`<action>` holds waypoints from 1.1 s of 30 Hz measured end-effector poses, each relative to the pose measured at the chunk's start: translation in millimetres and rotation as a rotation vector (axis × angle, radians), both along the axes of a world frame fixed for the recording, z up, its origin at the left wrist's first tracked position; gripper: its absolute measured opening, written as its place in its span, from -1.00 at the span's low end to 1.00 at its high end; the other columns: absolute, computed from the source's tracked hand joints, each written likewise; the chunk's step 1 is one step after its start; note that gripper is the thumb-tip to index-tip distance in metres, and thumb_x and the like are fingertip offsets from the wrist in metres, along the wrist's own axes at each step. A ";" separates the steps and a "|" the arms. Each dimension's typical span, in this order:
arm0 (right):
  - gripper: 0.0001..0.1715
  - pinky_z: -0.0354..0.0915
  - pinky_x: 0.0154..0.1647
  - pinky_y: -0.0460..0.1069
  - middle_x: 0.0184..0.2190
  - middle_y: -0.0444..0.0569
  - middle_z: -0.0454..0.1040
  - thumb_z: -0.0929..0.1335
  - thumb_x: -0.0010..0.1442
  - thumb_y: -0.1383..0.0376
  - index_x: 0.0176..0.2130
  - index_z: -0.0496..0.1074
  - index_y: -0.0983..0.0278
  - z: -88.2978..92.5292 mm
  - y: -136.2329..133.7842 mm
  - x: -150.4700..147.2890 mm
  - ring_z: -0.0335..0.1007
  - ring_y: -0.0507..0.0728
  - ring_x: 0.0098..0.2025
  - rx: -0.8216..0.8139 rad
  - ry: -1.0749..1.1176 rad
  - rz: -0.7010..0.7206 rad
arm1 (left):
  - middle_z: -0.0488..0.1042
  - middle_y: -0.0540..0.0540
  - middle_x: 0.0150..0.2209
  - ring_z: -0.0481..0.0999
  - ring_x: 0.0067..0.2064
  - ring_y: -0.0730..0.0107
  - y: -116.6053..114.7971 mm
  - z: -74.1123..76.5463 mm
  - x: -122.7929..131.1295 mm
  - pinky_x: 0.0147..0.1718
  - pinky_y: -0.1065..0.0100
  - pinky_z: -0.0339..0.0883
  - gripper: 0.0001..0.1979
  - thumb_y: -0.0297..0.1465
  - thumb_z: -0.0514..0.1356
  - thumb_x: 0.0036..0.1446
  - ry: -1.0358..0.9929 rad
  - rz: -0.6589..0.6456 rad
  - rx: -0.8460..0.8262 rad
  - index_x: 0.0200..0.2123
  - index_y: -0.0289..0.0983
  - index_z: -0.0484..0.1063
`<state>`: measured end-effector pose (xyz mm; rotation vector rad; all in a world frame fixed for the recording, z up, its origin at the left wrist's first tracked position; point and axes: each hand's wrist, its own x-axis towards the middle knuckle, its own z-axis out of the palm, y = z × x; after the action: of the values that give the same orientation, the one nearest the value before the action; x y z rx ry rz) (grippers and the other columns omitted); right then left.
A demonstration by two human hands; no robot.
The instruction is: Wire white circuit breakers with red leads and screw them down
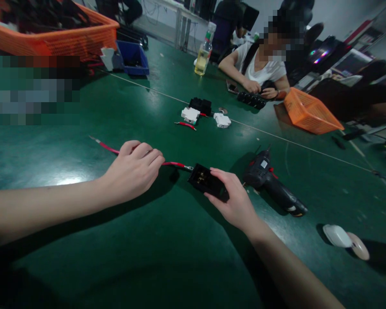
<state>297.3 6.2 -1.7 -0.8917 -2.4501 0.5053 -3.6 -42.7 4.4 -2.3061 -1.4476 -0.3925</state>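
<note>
We grip the red cable (175,164) in our left hand (135,167), its length running rightward, metal tip (188,168) at the black housing (210,184) our right hand (236,199) clasps

You are in a workshop where electrical parts are put together. Your broad green table (131,107) carries a power drill (276,186), a black case (209,182) and a red wire (173,164). Toward its far edge, on your left, stand an orange basket (83,43) heaped with dark parts and a blue bin (138,68); another person (270,68) does handwork at that edge. Behind, in poor light, there seems to be a computer screen (352,64).
</note>
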 end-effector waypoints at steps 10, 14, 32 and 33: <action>-0.36 0.27 0.22 0.32 0.22 0.06 0.35 0.41 0.27 0.22 0.27 0.19 0.10 2.1 1.1 -6.6 0.26 0.28 0.25 -0.037 -0.027 0.054 | 0.56 -0.19 -0.18 0.45 -0.13 0.09 0.2 -1.0 0.5 -0.11 0.00 0.22 -0.78 -0.47 0.08 0.20 -0.003 -0.005 -0.015 -0.16 -0.24 0.51; -0.36 0.27 0.22 0.32 0.21 0.05 0.36 0.40 0.27 0.20 0.27 0.19 0.08 3.0 1.3 -12.0 0.27 0.28 0.25 -0.034 -0.027 0.059 | 0.56 -0.19 -0.17 0.46 -0.13 0.09 0.0 -2.7 1.7 -0.09 0.00 0.22 -0.76 -0.47 0.07 0.21 -0.009 -0.022 -0.019 -0.14 -0.24 0.51; -0.31 0.29 0.21 0.32 0.17 0.13 0.34 0.42 0.21 0.19 0.25 0.18 0.15 -0.1 -0.6 -8.0 0.28 0.32 0.23 -0.021 -0.028 -0.007 | 0.56 -0.16 -0.04 0.48 0.03 0.06 -0.2 0.8 0.4 0.03 0.00 0.28 -0.76 -0.42 0.14 0.22 -0.041 -0.047 -0.042 -0.07 -0.22 0.50; -0.32 0.29 0.21 0.32 0.16 0.13 0.34 0.42 0.21 0.20 0.24 0.18 0.15 -0.5 -0.5 -7.8 0.28 0.32 0.22 -0.022 -0.027 -0.007 | 0.54 -0.16 -0.01 0.46 0.06 0.04 -0.9 0.8 0.2 0.07 -0.03 0.26 -0.73 -0.42 0.14 0.21 -0.041 -0.041 -0.028 -0.03 -0.22 0.49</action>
<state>289.5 5.7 -2.1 -0.9211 -2.4695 0.5216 -3.4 -43.6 5.3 -2.3660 -1.4357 -0.4361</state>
